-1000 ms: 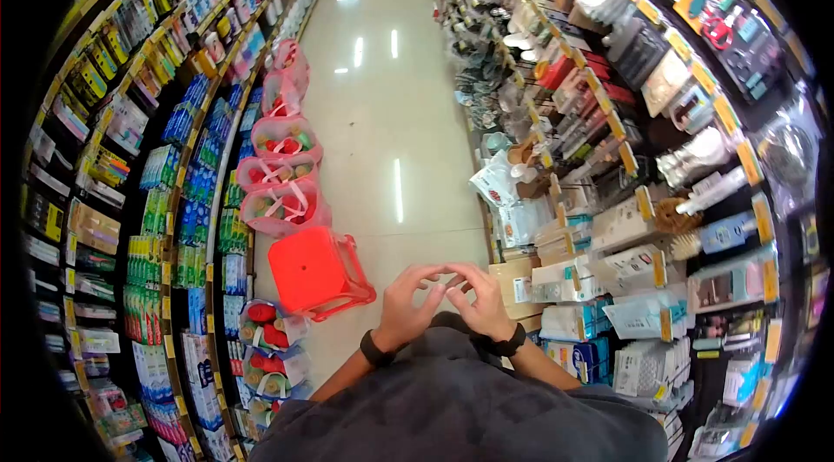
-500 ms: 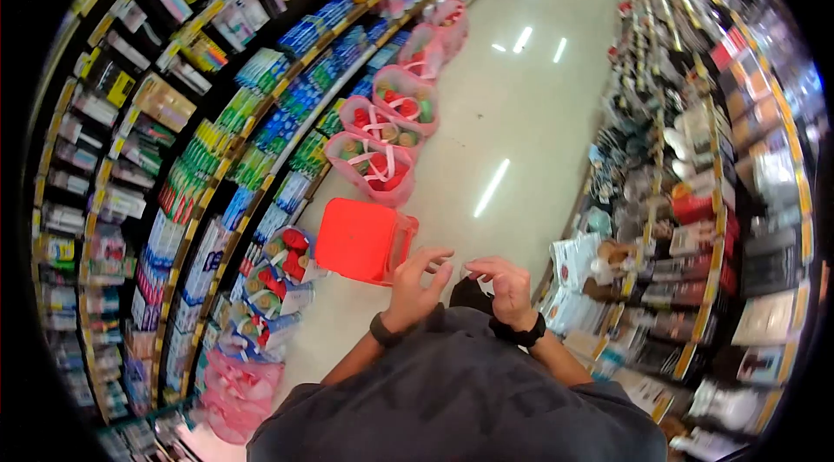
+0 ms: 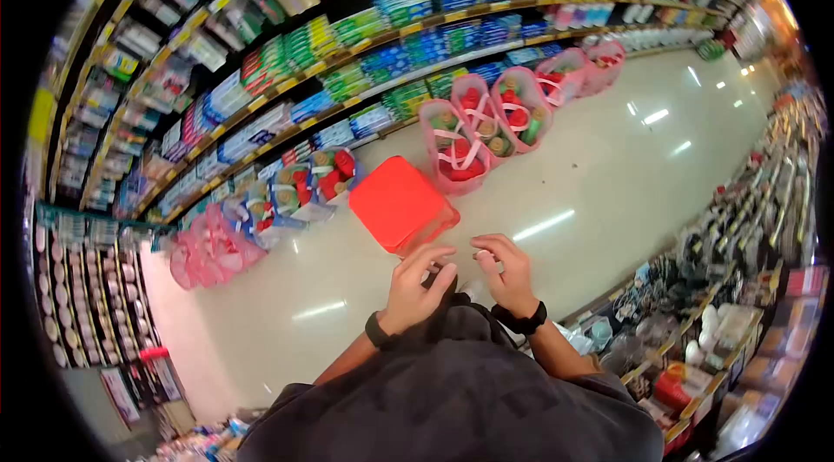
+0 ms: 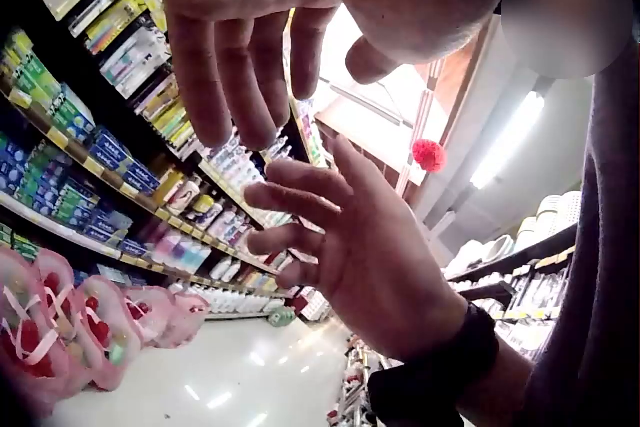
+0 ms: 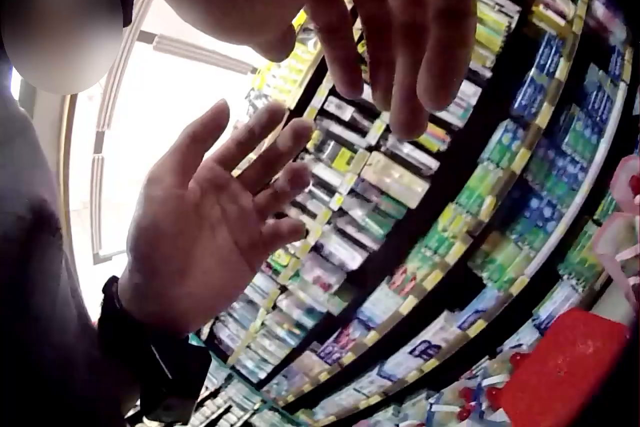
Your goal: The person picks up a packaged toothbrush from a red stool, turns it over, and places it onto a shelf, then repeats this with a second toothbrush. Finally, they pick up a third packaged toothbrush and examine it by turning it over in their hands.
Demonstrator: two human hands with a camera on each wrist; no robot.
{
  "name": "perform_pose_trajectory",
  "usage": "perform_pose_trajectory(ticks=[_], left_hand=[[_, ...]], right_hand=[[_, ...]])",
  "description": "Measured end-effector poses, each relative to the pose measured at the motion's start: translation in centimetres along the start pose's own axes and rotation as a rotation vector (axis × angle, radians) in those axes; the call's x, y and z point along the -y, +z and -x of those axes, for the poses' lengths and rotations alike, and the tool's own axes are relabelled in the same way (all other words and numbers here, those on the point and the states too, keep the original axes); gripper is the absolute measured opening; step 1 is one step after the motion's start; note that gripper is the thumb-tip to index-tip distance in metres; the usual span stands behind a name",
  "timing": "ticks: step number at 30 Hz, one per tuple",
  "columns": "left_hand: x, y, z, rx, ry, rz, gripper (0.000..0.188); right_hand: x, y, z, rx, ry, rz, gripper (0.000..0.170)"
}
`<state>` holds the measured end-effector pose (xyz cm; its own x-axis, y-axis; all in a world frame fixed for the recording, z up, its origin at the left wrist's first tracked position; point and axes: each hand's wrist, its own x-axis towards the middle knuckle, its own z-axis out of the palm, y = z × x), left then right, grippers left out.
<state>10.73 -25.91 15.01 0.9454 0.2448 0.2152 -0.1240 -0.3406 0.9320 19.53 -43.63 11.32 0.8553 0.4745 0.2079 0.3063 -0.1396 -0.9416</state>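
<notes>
Both hands are held up in front of the torso, palms toward each other and apart, with nothing in them. My left hand (image 3: 415,290) has loosely bent fingers, its tips just short of a red plastic stool (image 3: 395,201) in the head view. Across a small gap, my right hand (image 3: 508,278) is also loosely bent. From the left wrist, the right hand (image 4: 375,252) shows spread fingers below the left one. The right wrist view shows the left hand's open palm (image 5: 210,232). Each wrist wears a black band (image 3: 521,320).
Pink bags (image 3: 456,149) of red and green items line the shelf foot beyond the stool. Blue bags (image 3: 287,188) and another pink bag (image 3: 213,246) stand to its left. Shelves of boxed goods (image 3: 404,6) run behind. Packaged wares (image 3: 695,340) fill the right side, across the shiny floor (image 3: 599,192).
The head view has turned left, bringing the shelf with the bags across the front and more floor at left. The hands, fingertips together at first, have moved apart.
</notes>
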Motion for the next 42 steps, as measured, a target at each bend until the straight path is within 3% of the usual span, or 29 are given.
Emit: perform_pose_trajectory(ticks=[11,16,25,33,40,42], left_hand=[[2.9,-1.7,-7.1,-0.073,0.02,0.111,0.026],[3.5,-3.8,-8.9,-0.156,-0.009,0.115,0.025],[4.2,-5.5,-9.1,-0.596,-0.166,-0.009,0.019],[3.8,-2.5,-11.3,-1.084,-0.342,-0.164,0.019],[2.1,0.3,-9.9,-1.164,-0.277,-0.21,0.019],[1.7,1.1,-8.6,-1.206,-0.242,-0.201,0.019]], right_hand=[[1.3,0.7,-9.7,0.2,-0.15,0.13,0.021],[0.6,2.1,-13.2,0.33,-0.122,0.125,0.023],[-2.6,6.0,-21.6,0.748,-0.208,0.048,0.026],[-3.4,8.7,-31.3,1.205,-0.378,-0.073,0.029],[-4.0,8.2,-31.0,1.337,-0.282,-0.033,0.031],[-2.6,8.2,-29.6,1.347,-0.368,0.02,0.03]])
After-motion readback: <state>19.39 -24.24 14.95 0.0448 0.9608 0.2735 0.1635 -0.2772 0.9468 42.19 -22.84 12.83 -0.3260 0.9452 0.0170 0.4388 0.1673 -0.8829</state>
